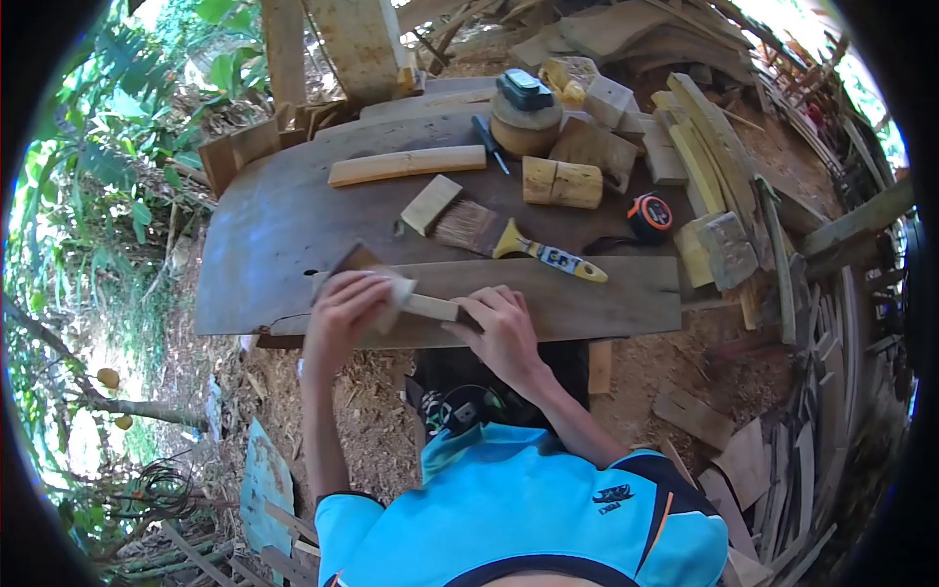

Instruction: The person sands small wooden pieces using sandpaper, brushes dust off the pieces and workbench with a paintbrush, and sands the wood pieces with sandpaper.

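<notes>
My left hand (350, 305) is closed around a folded sheet (399, 291), pale with a brown part, which looks like sandpaper; motion blurs it. The sheet lies against a small wooden strip (430, 307). At the strip's other end, my right hand (499, 328) grips it, with a dark patch showing by the fingers. Both hands are over the near edge of the wooden worktable (597, 298). Just beyond them lie a wide paintbrush (509, 238) with a yellow handle and a pale wood block (431, 203) touching its bristle end.
On the table are a long wood piece (406, 165), a blue screwdriver (491, 144), a short log (562, 183), an orange tape measure (649, 215) and a dark device (525, 89) on a round wood block (526, 122). Planks (709, 147) line the right side.
</notes>
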Tool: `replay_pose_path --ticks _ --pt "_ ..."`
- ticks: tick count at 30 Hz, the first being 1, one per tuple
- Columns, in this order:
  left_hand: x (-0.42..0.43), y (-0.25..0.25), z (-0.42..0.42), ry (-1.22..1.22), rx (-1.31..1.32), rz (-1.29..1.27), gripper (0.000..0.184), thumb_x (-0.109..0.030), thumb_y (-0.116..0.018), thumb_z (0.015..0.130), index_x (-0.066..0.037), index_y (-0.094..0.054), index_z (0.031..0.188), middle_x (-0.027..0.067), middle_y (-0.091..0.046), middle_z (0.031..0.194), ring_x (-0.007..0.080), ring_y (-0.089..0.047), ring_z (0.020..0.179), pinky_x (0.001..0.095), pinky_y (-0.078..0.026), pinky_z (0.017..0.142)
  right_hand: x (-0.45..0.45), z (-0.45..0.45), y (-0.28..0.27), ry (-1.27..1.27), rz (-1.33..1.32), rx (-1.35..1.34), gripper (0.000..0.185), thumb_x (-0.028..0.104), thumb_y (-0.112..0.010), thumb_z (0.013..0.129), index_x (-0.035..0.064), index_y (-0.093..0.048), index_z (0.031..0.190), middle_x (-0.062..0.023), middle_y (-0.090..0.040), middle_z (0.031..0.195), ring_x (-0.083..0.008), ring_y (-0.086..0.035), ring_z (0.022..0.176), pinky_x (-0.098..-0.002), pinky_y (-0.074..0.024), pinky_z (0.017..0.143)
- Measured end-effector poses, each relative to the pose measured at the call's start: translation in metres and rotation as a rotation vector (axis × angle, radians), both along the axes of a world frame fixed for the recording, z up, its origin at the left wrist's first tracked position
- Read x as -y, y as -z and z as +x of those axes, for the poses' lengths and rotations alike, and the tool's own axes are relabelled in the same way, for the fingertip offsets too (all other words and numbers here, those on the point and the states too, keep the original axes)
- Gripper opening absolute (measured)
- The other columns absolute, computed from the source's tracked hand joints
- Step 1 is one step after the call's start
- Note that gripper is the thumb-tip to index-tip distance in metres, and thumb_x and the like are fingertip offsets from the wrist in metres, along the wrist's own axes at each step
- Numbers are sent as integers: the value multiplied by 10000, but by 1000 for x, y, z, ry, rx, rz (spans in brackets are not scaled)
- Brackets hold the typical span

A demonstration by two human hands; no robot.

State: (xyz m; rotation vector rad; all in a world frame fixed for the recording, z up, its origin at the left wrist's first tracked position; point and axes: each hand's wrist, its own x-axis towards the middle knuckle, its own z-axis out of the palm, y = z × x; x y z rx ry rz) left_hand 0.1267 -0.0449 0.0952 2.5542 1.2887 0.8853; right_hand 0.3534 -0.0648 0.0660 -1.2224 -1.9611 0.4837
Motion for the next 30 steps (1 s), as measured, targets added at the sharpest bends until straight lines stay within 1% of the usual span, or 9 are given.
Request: replay_pose_path --ticks 2,5,10,14,17,21,25,29,30 --pt "-1 -5 1 -1 -88 12 275 -72 -610 722 -40 -634 994 75 -640 968 247 -583 940 361 -431 865 0 2 3 -12 34 16 247 161 -690 686 57 -629 901 -41 -575 830 -220 -529 844 -333 -389 763" --pt "14 -11 52 129 7 11 264 -88 -626 715 -41 -643 974 72 -648 945 249 -584 941 359 -430 866 4 4 8 -35 89 64 243 162 -680 699 54 -622 909 -41 -570 819 -216 -525 829 -334 -389 757" --pt "-6 -6 -8 55 6 -53 287 -130 -635 722 -68 -636 1002 43 -635 1011 218 -569 978 349 -433 858 3 1 5 2 93 54 253 156 -672 699 50 -611 921 -41 -555 789 -212 -517 801 -332 -388 737" --pt "9 -14 56 130 -17 34 231 -105 -595 732 -99 -641 959 29 -638 972 203 -594 913 325 -442 838 7 8 7 -1 104 130 238 156 -664 706 54 -610 914 -32 -534 751 -206 -503 759 -321 -379 686" --pt "4 -13 31 107 -62 -27 220 -121 -591 729 -110 -645 942 21 -643 962 190 -593 919 327 -442 834 11 10 5 20 132 138 203 153 -654 716 60 -605 890 -22 -518 713 -199 -488 718 -313 -367 645" --pt "-3 -16 -2 -3 -94 66 215 -129 -591 726 -116 -645 933 3 -651 938 180 -594 922 319 -448 827 10 11 3 19 136 103 203 146 -651 714 57 -600 889 -23 -515 697 -197 -489 712 -314 -368 647" --pt "6 -16 58 213 4 -3 227 -149 -585 730 -113 -645 946 14 -650 945 191 -591 936 320 -448 828 8 17 9 -3 155 161 193 149 -653 719 70 -609 890 -25 -544 703 -201 -499 710 -311 -370 660" --pt "-12 -7 -9 82 -27 -17 274 -154 -633 734 -89 -643 1000 35 -652 956 219 -593 928 353 -451 832 13 13 1 44 119 110 191 134 -653 698 64 -611 871 -22 -555 717 -205 -503 707 -316 -378 664" --pt "-11 -2 -9 44 -19 -36 239 -165 -602 741 -97 -648 965 15 -652 953 218 -587 950 351 -442 854 11 10 6 61 122 111 201 136 -656 697 59 -612 877 -19 -557 716 -204 -506 708 -316 -377 665"
